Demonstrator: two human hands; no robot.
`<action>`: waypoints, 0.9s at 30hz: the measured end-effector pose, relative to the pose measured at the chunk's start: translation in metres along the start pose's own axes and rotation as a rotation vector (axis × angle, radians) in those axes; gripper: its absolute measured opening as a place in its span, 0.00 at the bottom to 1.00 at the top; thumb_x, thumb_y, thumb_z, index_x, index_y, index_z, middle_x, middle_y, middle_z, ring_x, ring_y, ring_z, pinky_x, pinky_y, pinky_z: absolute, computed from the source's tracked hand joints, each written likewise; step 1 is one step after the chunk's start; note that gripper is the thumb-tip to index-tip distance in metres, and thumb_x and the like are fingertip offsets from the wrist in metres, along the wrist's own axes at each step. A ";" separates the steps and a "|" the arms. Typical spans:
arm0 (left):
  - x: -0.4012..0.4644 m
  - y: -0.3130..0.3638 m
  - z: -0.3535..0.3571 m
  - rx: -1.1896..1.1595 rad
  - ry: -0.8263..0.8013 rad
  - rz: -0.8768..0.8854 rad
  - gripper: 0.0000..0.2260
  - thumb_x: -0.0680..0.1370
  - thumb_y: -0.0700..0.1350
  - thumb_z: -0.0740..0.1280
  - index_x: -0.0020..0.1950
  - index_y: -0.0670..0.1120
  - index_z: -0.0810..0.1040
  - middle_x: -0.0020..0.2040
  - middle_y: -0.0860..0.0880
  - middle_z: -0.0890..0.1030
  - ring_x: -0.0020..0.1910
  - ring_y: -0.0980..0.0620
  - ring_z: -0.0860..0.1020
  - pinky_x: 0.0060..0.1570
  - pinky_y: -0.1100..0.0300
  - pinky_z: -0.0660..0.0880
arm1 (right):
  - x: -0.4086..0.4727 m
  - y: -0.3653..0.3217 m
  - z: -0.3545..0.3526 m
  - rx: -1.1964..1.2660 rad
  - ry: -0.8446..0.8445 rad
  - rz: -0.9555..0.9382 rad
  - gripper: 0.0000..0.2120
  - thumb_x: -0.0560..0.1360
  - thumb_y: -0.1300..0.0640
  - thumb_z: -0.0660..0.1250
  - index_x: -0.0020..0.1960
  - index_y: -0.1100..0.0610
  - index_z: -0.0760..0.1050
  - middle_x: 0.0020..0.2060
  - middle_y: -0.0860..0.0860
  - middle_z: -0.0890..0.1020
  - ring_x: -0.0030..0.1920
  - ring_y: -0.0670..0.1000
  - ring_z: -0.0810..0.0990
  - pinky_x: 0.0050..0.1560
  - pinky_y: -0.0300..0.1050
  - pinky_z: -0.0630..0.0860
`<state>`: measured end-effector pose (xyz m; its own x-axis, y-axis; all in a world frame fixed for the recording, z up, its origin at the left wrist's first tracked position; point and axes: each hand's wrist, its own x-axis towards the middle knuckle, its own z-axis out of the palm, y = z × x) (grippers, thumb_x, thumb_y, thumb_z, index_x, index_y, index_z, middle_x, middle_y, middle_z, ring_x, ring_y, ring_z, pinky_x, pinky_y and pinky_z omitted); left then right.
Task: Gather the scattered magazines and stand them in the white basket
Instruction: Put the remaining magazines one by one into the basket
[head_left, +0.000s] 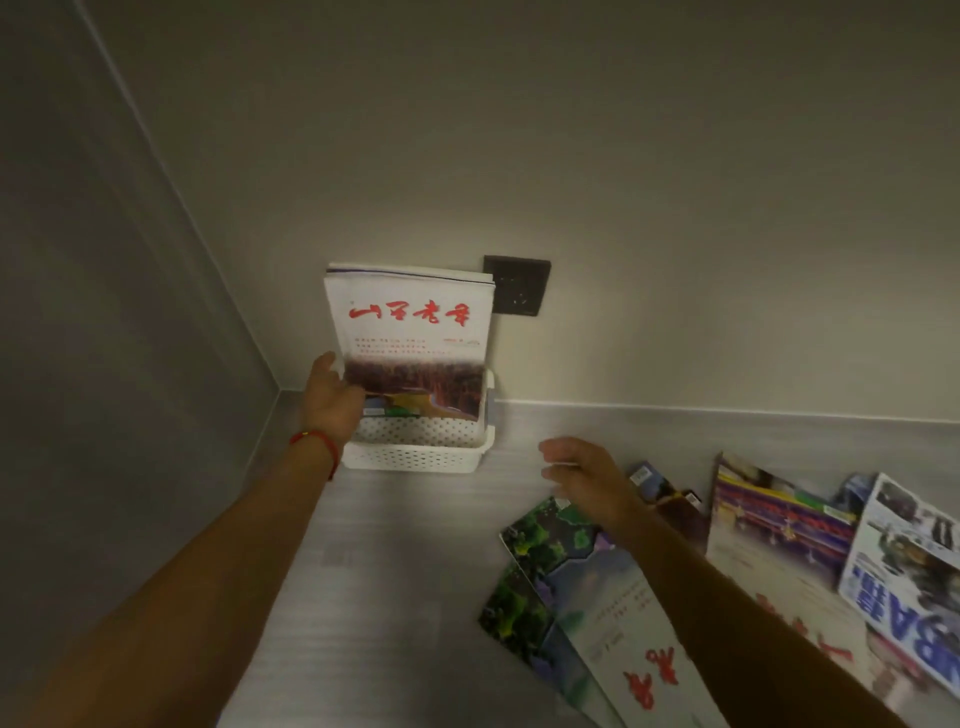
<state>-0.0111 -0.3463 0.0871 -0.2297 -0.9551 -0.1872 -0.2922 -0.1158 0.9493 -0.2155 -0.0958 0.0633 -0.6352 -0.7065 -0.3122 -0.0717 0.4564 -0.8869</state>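
Note:
A white perforated basket (415, 457) stands against the back wall near the corner. Several magazines stand upright in it; the front one (413, 332) has a white cover with red brush lettering. My left hand (332, 397) grips that stack at its left edge, thumb on the front cover. My right hand (587, 478) hovers empty, fingers relaxed, over the counter to the right of the basket, above a green-and-blue magazine (561, 566). Further magazines lie scattered at the right: a colourful one (774, 525) and a blue-lettered one (914, 582).
The grey counter (395, 597) runs from the left wall corner to the right. A dark wall socket (519, 286) sits behind the standing magazines. A small dark booklet (670, 493) lies behind my right wrist.

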 end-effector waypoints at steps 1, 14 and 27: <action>-0.012 -0.003 0.007 0.064 0.050 0.058 0.24 0.75 0.31 0.65 0.71 0.40 0.68 0.68 0.36 0.74 0.67 0.38 0.73 0.69 0.45 0.69 | -0.010 0.018 -0.012 -0.064 0.015 -0.013 0.12 0.75 0.71 0.65 0.57 0.64 0.79 0.57 0.63 0.80 0.52 0.59 0.80 0.54 0.52 0.78; -0.245 -0.075 0.212 0.592 -0.696 0.474 0.23 0.73 0.35 0.66 0.68 0.46 0.75 0.70 0.46 0.74 0.69 0.46 0.71 0.71 0.55 0.67 | -0.124 0.193 -0.223 -0.437 0.557 0.604 0.23 0.75 0.48 0.66 0.66 0.59 0.71 0.63 0.60 0.76 0.62 0.62 0.75 0.60 0.61 0.75; -0.321 -0.125 0.267 1.110 -0.764 0.567 0.32 0.77 0.40 0.61 0.79 0.53 0.55 0.81 0.49 0.50 0.80 0.47 0.48 0.79 0.49 0.53 | -0.137 0.239 -0.266 0.134 0.342 0.430 0.14 0.77 0.61 0.65 0.62 0.59 0.70 0.56 0.57 0.80 0.49 0.55 0.82 0.44 0.51 0.82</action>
<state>-0.1491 0.0472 -0.0389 -0.8783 -0.3848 -0.2838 -0.4660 0.8217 0.3280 -0.3500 0.2537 -0.0152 -0.8005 -0.2461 -0.5465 0.3329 0.5756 -0.7469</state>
